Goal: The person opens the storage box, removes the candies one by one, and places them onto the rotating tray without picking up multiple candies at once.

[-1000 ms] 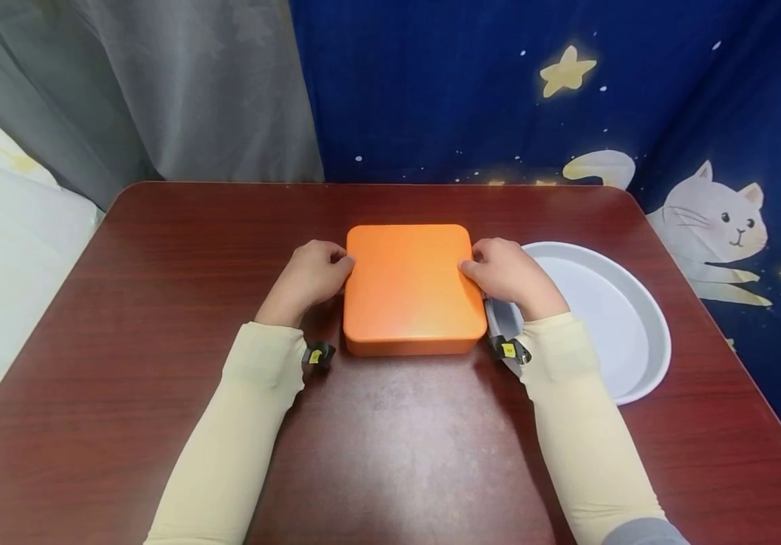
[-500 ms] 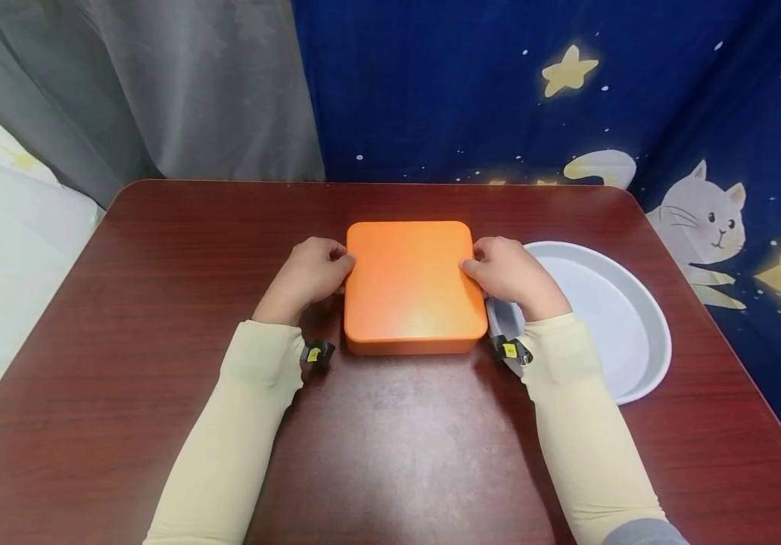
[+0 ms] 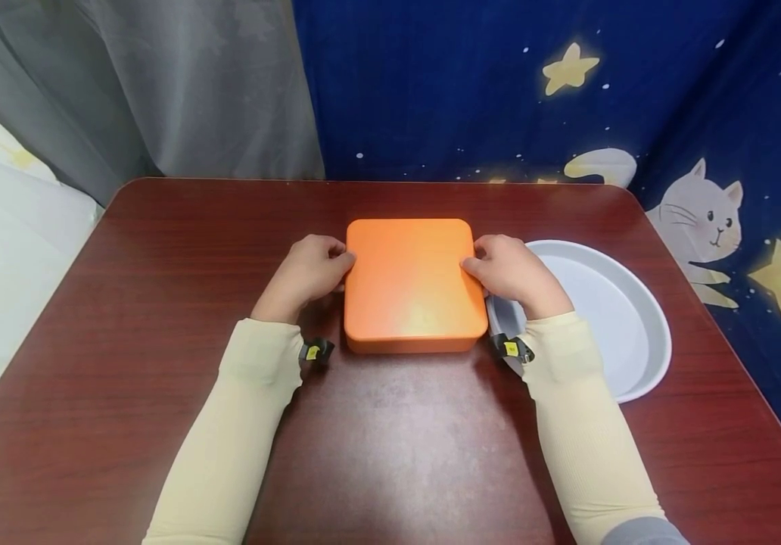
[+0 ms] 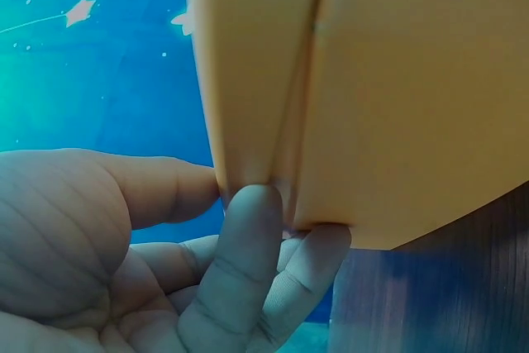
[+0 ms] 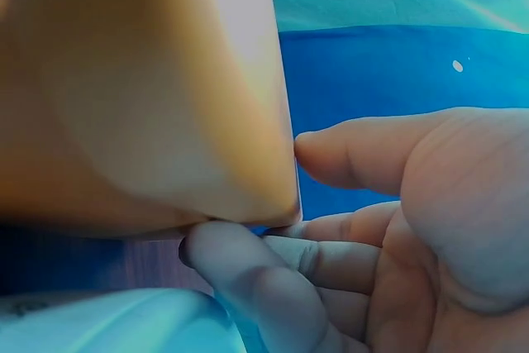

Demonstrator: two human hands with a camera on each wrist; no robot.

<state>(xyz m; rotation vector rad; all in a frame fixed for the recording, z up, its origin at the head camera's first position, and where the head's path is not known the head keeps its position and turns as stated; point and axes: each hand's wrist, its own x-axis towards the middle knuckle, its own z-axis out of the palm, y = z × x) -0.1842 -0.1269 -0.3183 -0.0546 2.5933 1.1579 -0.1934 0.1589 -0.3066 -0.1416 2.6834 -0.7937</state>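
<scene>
A square orange box with rounded corners and a smooth lid sits near the middle of the table. At its left side, my left hand pinches the lid's edge, thumb on top and fingers below. The left wrist view shows a narrow seam between the lid rim and the box body, with fingertips at the rim. Opposite, my right hand grips the right side, its thumb on the top edge. In the right wrist view, the fingers curl under the orange edge. The box's inside is hidden.
A round pale grey tray lies to the right, partly beneath my right forearm and close beside the box. The dark red wooden table ends at the back before a grey curtain and a blue star-and-cat curtain.
Both hands keep the same hold on the box, which stays in place apart from a slight shift of the head view. The cat curtain at right has shifted a little leftward.
</scene>
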